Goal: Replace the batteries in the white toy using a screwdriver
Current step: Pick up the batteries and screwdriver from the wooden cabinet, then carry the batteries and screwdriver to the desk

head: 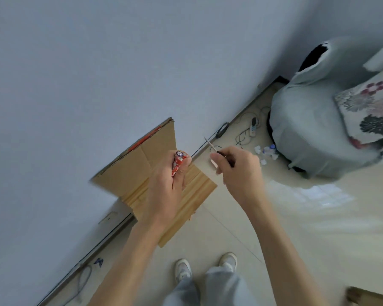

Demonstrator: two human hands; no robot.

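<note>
Two red batteries [178, 161] lie side by side, pinched in the curled fingers of the left grip [166, 184] in front of one cardboard sheet [128, 168] by the wall, while the right grip [239, 171] pinches one thin screwdriver [218, 152], its tip pointing away.

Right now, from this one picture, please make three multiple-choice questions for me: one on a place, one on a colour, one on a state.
1. Where are the batteries?
A. in the left hand
B. on a table
C. in a pocket

2. What colour are the batteries?
A. blue
B. red
C. green

3. What is the right hand doing?
A. hanging empty
B. holding a cup
C. gripping the screwdriver

Answers:
1 A, the left fingers and thumb curl round them.
2 B, their wrappers show red.
3 C, the thin metal shaft sticks out past the thumb.
</note>
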